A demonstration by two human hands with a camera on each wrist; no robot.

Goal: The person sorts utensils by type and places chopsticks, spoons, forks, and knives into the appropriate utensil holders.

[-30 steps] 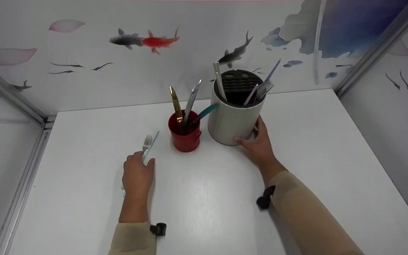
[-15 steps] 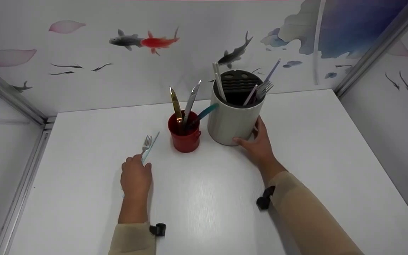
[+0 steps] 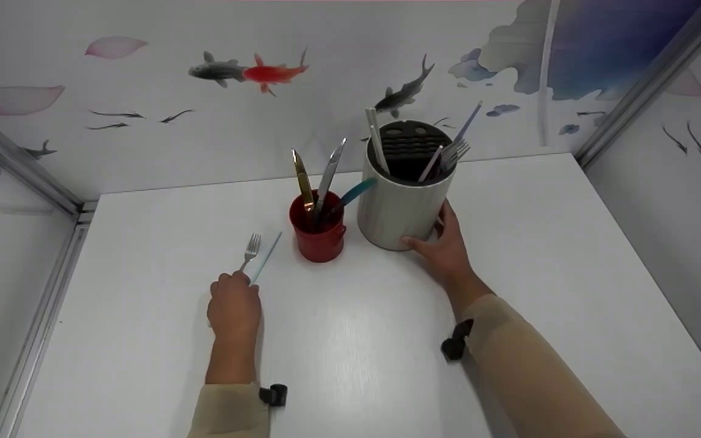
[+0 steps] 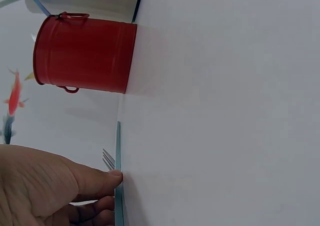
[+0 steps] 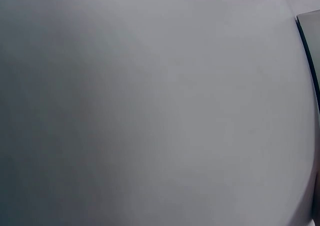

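In the head view, my left hand is low over the table at the left. Its thumb and fingers pinch a thin light-blue chopstick, which in the left wrist view runs along the thumb tip. Beside it a fork points away, its handle passing under my fingers; whether they grip it too is hidden. My right hand holds the lower right side of a tall whitish utensil holder, thumb in front. Most of that hand is outside the right wrist view.
A small red bucket stands left of the holder, with gold, silver and teal-handled utensils leaning out. White sticks, several forks and coloured handles stick up from the holder. A patterned wall backs the white table.
My left hand has drawn slightly back toward me. The chopstick's tip has swung right, so it now stands farther apart from the fork. My right hand and the holder stay put.
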